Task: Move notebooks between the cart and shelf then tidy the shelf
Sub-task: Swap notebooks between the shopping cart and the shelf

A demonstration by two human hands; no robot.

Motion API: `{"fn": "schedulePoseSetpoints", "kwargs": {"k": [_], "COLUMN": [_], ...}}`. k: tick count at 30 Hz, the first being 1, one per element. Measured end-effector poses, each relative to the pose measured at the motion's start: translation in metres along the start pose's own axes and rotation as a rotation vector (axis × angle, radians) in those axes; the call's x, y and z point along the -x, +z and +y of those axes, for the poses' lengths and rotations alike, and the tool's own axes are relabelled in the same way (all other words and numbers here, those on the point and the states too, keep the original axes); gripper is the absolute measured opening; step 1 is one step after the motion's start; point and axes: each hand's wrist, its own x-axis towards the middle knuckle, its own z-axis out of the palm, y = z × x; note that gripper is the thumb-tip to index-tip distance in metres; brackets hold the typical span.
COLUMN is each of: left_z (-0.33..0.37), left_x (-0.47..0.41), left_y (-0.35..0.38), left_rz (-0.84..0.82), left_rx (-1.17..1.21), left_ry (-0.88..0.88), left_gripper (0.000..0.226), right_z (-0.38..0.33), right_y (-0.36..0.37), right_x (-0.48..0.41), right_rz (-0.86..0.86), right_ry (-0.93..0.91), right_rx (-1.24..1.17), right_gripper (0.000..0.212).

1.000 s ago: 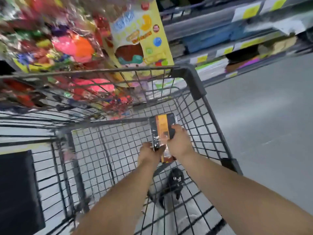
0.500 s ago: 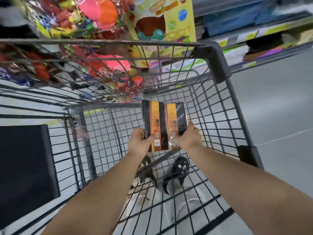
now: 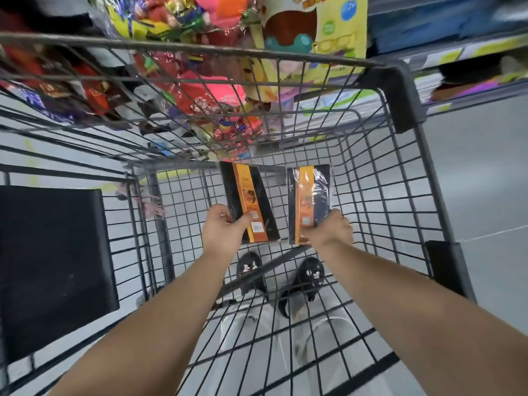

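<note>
Notebooks now apart: left hand [image 3: 225,230] one [image 3: 248,204], right hand [image 3: 331,228] other [image 3: 310,202] (inside cart [image 3: 400,90])

Location: retail shop aisle.
A wire shopping cart [image 3: 397,90] stands on a grey floor [image 3: 480,172] beside shelves [image 3: 463,50] carrying yellow price labels [image 3: 485,45], stacked stationery and wrapped, brightly coloured goods [image 3: 183,38].

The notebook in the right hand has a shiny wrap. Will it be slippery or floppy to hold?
The wrapped notebook probably feels slick: its film glints and wrinkles. It looks fairly stiff, standing straight though the right hand grips only its lower end. Likely light.
</note>
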Motion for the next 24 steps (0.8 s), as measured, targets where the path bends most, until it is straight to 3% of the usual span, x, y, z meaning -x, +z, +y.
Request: {"fn": "schedulePoseSetpoints", "kwargs": {"k": [4,8,11,14,16,18,24], "left_z": [0.021,0.049,0.082,0.113,0.133,0.156,0.214], "left_x": [0.026,0.061,0.097,0.135,0.154,0.172,0.222], "left_y": [-0.017,-0.048,-0.075,-0.099,-0.110,-0.112,-0.077], "left_rz": [-0.037,-0.076,-0.111,-0.112,-0.114,-0.118,-0.165], "left_rx": [0.033,0.075,0.119,0.105,0.103,0.125,0.111], "left_ry": [0.043,0.086,0.170,0.274,0.351,0.402,0.543], "left_gripper": [0.035,0.049,0.054,0.041,0.048,0.061,0.059], "right_z": [-0.002,0.002,0.011,0.022,0.030,0.041,0.088], "right_y": [-0.025,-0.068,-0.104,-0.148,-0.181,-0.209,-0.262], "right_x": [0.029,0.081,0.126,0.166,0.187,0.199,0.196], "right_rz": [-0.190,-0.279,-0.209,-0.132,-0.094,-0.045,0.088], "right_ry": [-0.198,-0.283,-0.378,-0.435,-0.467,-0.461,-0.393], "right_rx": [-0.235,-0.357,-0.392,-0.468,-0.529,-0.580,-0.845], "right_gripper": [0.028,0.021,0.022,0.022,0.025,0.024,0.021]}}
